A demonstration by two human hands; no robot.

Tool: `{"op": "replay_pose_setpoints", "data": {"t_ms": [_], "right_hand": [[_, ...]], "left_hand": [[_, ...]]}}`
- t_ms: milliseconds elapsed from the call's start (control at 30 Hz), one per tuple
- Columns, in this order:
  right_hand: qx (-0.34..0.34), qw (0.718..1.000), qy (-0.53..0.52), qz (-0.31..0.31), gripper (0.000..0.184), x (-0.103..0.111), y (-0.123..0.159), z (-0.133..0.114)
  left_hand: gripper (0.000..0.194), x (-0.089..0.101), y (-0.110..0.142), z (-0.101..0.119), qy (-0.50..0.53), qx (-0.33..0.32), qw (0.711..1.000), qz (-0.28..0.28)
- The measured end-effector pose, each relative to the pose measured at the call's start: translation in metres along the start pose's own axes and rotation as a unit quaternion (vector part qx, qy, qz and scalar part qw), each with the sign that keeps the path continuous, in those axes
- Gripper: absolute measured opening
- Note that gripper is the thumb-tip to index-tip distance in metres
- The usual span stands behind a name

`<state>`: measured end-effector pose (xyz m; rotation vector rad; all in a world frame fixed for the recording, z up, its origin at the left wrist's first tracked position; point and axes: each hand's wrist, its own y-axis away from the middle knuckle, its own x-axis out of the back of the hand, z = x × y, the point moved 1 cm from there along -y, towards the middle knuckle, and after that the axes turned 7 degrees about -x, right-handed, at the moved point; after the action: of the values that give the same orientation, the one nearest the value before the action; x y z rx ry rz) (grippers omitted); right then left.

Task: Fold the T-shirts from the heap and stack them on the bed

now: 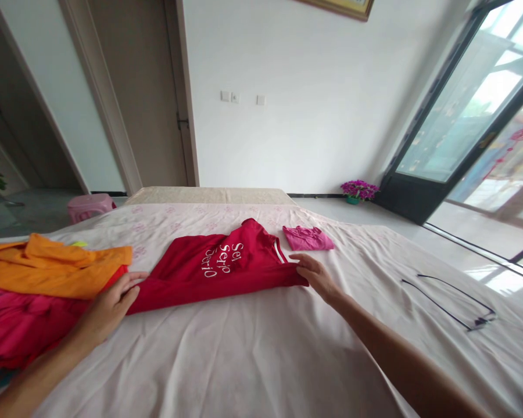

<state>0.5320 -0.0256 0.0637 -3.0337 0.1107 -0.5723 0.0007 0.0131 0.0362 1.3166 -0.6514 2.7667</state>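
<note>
The red T-shirt [218, 267] lies long from left to right, collar toward the right, its ends pinched between the left hand [115, 299] and right hand [318, 276].

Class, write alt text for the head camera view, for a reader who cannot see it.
Two bare hands, left and right, touch the ends of a partly folded red shirt on a pale sheet. Orange clothing lies left, glasses right, a small pink garment beyond.
</note>
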Motion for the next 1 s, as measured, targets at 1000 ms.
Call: {"op": "replay_pose_setpoints", "data": {"t_ms": [1000], "right_hand": [[-0.009,0.948,0.318,0.007,0.035,0.007,0.056,0.008]], "left_hand": [[0.037,-0.002,0.037,0.014,0.02,0.015,0.998,-0.056]]}}
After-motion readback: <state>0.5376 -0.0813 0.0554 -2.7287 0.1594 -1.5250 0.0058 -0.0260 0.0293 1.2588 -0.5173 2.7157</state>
